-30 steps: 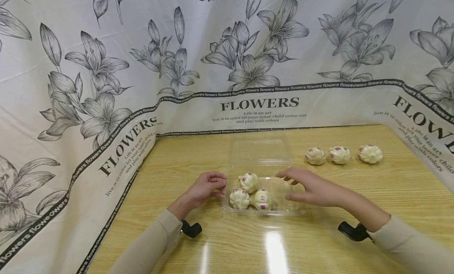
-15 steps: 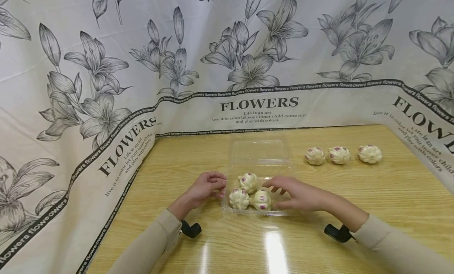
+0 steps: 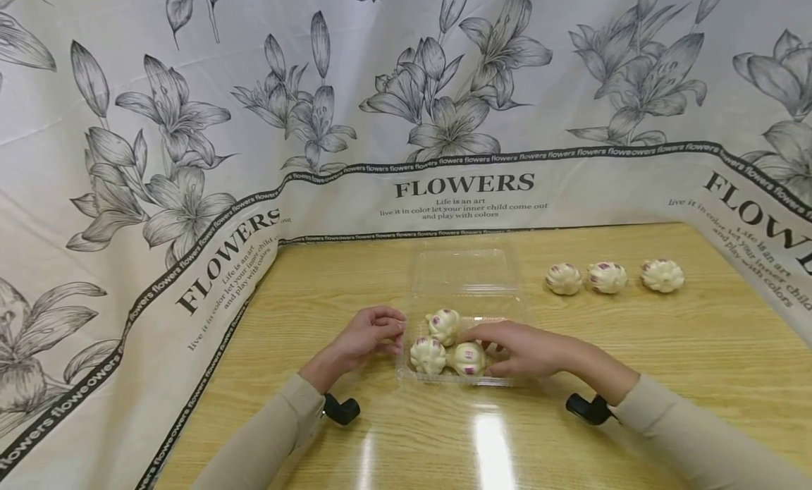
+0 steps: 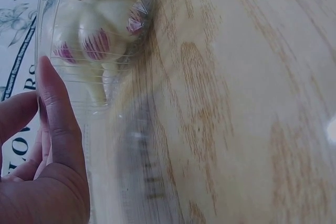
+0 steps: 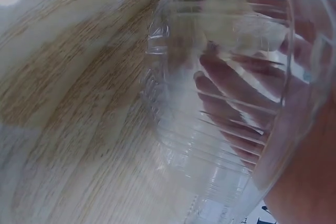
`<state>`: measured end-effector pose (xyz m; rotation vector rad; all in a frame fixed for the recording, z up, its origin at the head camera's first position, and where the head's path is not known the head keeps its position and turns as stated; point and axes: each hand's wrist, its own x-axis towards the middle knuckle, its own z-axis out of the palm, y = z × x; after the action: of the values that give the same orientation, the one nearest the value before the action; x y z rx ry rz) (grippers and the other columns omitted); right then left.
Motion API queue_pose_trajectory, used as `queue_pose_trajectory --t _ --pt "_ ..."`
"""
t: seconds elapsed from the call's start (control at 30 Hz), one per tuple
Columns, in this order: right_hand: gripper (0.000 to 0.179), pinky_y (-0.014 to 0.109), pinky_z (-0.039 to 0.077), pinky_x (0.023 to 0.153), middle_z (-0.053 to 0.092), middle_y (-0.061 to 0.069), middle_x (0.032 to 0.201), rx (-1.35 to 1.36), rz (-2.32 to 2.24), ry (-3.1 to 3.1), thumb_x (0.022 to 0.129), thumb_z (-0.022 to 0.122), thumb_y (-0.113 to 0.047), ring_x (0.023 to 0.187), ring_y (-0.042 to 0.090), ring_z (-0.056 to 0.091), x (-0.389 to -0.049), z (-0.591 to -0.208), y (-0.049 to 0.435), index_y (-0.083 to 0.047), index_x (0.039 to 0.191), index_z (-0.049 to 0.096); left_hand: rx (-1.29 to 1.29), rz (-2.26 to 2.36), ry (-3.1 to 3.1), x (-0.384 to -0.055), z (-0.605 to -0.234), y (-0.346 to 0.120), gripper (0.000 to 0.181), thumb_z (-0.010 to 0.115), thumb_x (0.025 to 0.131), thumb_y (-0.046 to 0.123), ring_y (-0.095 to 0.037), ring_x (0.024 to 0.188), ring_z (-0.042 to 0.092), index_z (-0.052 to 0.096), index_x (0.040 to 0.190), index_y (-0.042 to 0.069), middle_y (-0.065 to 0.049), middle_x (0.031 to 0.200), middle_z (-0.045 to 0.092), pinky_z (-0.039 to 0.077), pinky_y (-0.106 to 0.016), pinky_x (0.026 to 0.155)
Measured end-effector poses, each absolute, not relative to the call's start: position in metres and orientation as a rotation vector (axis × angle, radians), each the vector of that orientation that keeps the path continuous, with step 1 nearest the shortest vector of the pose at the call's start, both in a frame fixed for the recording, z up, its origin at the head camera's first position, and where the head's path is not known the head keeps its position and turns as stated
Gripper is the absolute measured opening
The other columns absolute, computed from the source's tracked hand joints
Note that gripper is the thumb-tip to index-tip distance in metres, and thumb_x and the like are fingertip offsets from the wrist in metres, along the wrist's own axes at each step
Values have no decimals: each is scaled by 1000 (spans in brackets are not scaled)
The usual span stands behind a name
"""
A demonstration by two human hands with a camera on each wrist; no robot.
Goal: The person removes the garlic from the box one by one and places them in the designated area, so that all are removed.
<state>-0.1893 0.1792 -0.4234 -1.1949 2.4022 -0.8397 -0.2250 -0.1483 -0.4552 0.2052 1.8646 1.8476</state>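
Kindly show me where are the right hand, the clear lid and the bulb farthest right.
Right hand [image 3: 525,347]: head view, back of the hand.
Clear lid [image 3: 464,270]: head view, middle of its flat panel.
Bulb farthest right [image 3: 662,275]: head view, middle of its ribbed surface.

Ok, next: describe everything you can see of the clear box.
The box is clear, apparently thin plastic, with ridged walls. It lies on the table, its lid open behind. Three bulbs sit towards its left. The left hand pinches its left rim; the right hand is partly inside, its contact with the box unclear.
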Motion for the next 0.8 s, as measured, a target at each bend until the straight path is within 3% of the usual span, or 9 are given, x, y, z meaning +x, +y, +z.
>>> queue_pose_trajectory --t 0.3,0.5,0.8 --pt "55 40 60 94 63 5 135 -1177 -880 2364 94 74 -12 111 21 65 -196 -426 179 -6 145 54 203 1846 1859 -226 -455 -148 37 59 104 5 -15 79 65 49 135 -13 -10 94 66 62 -30 72" --pt "54 42 58 96 66 3 130 -1190 -892 2380 94 77 -16 111 19 66 -199 -427 180 -5 143 57 208 1852 1857 -226 -455 -147 36 59 104 5 -15 79 65 50 133 -13 -8 93 66 62 -29 71" --pt "56 40 56 101 66 3 130 -1168 -1035 2344 91 79 -15 112 17 67 -200 -422 188 -4 141 57 206 1850 1858 -226 -455 -148 35 59 104 5 -16 80 65 50 133 -13 -15 100 66 62 -31 72"
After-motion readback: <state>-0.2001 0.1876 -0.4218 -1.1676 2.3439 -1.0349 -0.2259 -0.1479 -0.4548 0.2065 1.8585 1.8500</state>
